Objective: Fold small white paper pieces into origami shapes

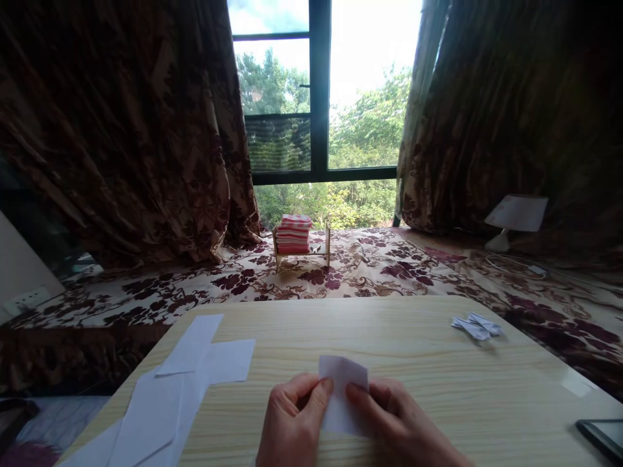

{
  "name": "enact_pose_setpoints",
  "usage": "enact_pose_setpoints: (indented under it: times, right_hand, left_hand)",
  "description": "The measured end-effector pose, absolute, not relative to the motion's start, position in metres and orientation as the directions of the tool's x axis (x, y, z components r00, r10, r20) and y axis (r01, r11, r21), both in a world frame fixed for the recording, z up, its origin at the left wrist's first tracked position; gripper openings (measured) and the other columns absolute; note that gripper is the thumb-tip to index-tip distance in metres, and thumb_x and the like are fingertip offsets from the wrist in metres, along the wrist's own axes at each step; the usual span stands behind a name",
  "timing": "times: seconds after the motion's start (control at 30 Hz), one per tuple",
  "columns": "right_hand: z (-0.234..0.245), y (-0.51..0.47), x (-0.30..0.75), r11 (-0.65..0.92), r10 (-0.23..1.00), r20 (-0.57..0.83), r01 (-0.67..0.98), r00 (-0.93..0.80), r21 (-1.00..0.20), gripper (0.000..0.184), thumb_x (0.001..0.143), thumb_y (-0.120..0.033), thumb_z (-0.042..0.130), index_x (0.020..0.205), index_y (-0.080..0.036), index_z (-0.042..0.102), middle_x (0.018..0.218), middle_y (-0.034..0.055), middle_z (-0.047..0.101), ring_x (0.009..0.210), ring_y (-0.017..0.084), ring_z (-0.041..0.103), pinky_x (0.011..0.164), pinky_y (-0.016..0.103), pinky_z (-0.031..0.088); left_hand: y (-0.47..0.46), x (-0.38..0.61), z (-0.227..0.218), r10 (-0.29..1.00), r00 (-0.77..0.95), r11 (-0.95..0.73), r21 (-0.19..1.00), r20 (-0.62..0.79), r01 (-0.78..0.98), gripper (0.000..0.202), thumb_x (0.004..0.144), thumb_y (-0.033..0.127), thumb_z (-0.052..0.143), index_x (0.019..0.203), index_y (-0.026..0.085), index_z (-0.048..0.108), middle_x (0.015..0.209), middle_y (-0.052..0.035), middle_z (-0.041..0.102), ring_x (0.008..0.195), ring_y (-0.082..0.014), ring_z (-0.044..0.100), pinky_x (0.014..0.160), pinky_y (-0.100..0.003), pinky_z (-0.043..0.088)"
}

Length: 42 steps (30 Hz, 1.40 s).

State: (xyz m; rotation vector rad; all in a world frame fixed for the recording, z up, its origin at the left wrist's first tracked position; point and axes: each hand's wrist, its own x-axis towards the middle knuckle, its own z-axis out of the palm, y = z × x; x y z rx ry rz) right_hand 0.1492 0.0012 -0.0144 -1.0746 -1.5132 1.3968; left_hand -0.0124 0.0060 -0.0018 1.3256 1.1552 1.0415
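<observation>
A small folded white paper (342, 389) lies on the light wooden table (389, 337) near its front edge. My left hand (292, 421) pinches the paper's left side with thumb and fingers closed. My right hand (399, 425) presses and grips the paper's right side, fingers together. The lower part of the paper is hidden under my fingers.
Several white paper strips and sheets (185, 376) lie at the table's left. A small folded paper figure (477, 325) sits at the right. A dark phone (603, 436) rests at the front right corner. Beyond, a miniature wooden bed (299, 243) and a lamp (513, 220) stand on a floral cloth.
</observation>
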Motion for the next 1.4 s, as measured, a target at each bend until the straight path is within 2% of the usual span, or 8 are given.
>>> enact_pose_setpoints:
  times: [0.1,0.2,0.37,0.67,0.87,1.03,1.23,1.4]
  right_hand:
    - [-0.010,0.008,0.162,0.049,0.975,0.012,0.161,-0.221,-0.986,0.051,0.079,-0.061,0.050,0.055,-0.016,0.050,0.049,-0.0040,0.040,0.048,0.009,0.034,0.046,0.022,0.027]
    - [-0.005,0.011,0.164,0.071,0.990,0.056,0.116,-0.128,-0.991,0.049,0.081,-0.059,0.050,0.060,-0.015,0.056,0.055,-0.0016,0.048,0.052,0.011,0.043,0.050,0.023,0.036]
    - [-0.009,0.004,0.151,0.096,0.938,0.101,-0.032,-0.331,-0.995,0.033,0.081,-0.048,0.057,0.082,-0.015,0.062,0.070,0.0006,0.057,0.069,0.016,0.053,0.064,0.026,0.043]
    - [-0.011,0.003,0.153,0.119,0.960,0.103,0.047,-0.260,-0.992,0.043,0.085,-0.053,0.048,0.063,-0.016,0.051,0.058,-0.0037,0.040,0.055,0.010,0.037,0.050,0.021,0.033]
    - [-0.017,0.004,0.158,0.162,0.968,0.127,0.156,-0.216,-0.974,0.035,0.085,-0.048,0.050,0.071,-0.016,0.052,0.064,-0.0021,0.043,0.060,0.012,0.040,0.054,0.022,0.035]
    - [-0.014,0.001,0.158,0.225,0.969,0.185,0.285,-0.162,-0.932,0.037,0.088,-0.045,0.043,0.063,-0.018,0.047,0.062,-0.0023,0.041,0.059,0.012,0.040,0.053,0.023,0.034]
    - [-0.023,0.005,0.157,0.219,0.976,0.214,0.314,-0.051,-0.924,0.044,0.089,-0.049,0.039,0.055,-0.020,0.034,0.056,-0.0038,0.032,0.053,0.011,0.034,0.048,0.023,0.029]
    - [-0.028,0.007,0.155,0.202,0.979,0.199,0.292,-0.041,-0.935,0.046,0.092,-0.050,0.033,0.060,-0.019,0.046,0.056,-0.0029,0.037,0.053,0.011,0.036,0.048,0.023,0.031]
  left_hand:
    - [0.012,-0.017,-0.002,0.995,0.097,0.016,0.998,-0.021,0.052,0.034,0.076,0.045,0.056,0.062,0.014,0.057,0.056,0.0022,0.045,0.057,-0.0116,0.038,0.051,-0.022,0.032]
    - [0.015,-0.019,-0.002,0.997,0.074,-0.024,0.997,0.018,0.074,0.033,0.077,0.043,0.057,0.062,0.014,0.058,0.058,0.0019,0.047,0.058,-0.0119,0.040,0.053,-0.022,0.034]
    - [0.010,-0.014,-0.001,0.988,0.154,-0.040,0.996,0.026,0.085,0.033,0.078,0.043,0.057,0.070,0.012,0.066,0.061,0.0005,0.050,0.061,-0.0129,0.042,0.055,-0.022,0.036]
    - [0.006,-0.012,-0.003,0.985,0.166,0.029,0.997,-0.041,0.078,0.032,0.076,0.042,0.060,0.073,0.011,0.071,0.060,-0.0008,0.057,0.058,-0.0125,0.043,0.052,-0.021,0.035]
    - [0.007,-0.014,-0.005,0.984,0.173,0.019,0.993,-0.038,0.113,0.031,0.076,0.040,0.060,0.074,0.012,0.072,0.061,-0.0010,0.058,0.060,-0.0130,0.045,0.053,-0.022,0.036]
    - [0.006,-0.012,-0.003,0.979,0.198,0.033,0.993,-0.055,0.110,0.029,0.076,0.038,0.060,0.076,0.012,0.073,0.062,-0.0016,0.061,0.061,-0.0135,0.046,0.054,-0.022,0.036]
    - [0.006,-0.010,-0.002,0.982,0.185,0.025,0.993,-0.045,0.112,0.027,0.075,0.037,0.061,0.075,0.013,0.074,0.062,-0.0011,0.062,0.060,-0.0137,0.048,0.054,-0.022,0.037]
    - [0.008,-0.013,-0.008,0.995,0.088,0.034,0.996,-0.041,0.086,0.027,0.075,0.038,0.061,0.073,0.013,0.073,0.058,0.0015,0.060,0.057,-0.0123,0.048,0.051,-0.021,0.036]
